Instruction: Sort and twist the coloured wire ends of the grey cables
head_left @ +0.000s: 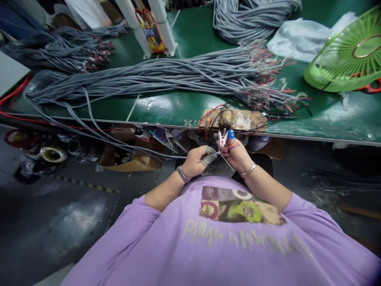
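Just off the near edge of the green bench (166, 110), the left hand (195, 161) pinches the grey cable (169, 155) near its end, while its coloured wires (232, 146) fan against the right hand (238, 157), whose exact grip I can't tell. Bare benchtop shows along the edge at eleven and two o'clock from the hands. At nine o'clock, below the bench, an open cardboard box (133, 166) holds jumbled, unclear scraps.

Uneven, moderate light throws pale glare on the green counter (181, 115) and floor (68, 222); fine details blur, edges stretch.
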The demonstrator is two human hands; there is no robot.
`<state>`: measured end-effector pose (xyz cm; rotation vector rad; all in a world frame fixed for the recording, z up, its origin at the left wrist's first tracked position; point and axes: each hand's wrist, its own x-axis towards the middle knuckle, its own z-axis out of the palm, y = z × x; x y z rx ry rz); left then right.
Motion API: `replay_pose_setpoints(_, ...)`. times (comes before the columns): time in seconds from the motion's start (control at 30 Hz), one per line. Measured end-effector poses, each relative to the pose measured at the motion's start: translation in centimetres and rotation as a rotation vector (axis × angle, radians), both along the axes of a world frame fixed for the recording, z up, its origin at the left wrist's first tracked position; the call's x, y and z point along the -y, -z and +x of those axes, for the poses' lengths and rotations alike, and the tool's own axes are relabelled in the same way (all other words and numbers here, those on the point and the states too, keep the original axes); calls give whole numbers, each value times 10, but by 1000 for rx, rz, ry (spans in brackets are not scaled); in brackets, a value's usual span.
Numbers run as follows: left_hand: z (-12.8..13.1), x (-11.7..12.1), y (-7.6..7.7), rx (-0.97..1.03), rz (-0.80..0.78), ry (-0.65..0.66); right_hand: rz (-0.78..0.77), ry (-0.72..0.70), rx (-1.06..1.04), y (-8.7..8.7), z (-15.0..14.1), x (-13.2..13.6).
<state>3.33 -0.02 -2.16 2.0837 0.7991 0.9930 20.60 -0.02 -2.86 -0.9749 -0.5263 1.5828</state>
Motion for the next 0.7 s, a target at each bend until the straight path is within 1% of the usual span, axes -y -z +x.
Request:
replay_pose_setpoints(0.07,2,-1,3,-5,8,14,-54,-74,-78,-3,-1,-3)
replay_pose_setpoints(0.1,3,-2,4,-11,7,19,-71,-85,-110,-5,-1,-4)
replay_pose_setpoints(0.23,5,-2,9,-36,-3,26,-87,-50,-187,-10,-2,-6)
replay_pose_setpoints(0.33,4,0,10,-58,-15,50,-118,-29,-221,-11,-3,-5)
replay_pose_setpoints(0.47,-2,5,6,-37,-1,89,-152,-71,-240,-9,-2,-3)
replay_pose_setpoints(0.57,-9,13,1,-42,30,139,-160,-74,-240,-5,1,-1)
replay_pose_setpoints(0.7,-20,28,3,-58,62,249,-96,-132,-210,3,9,3)
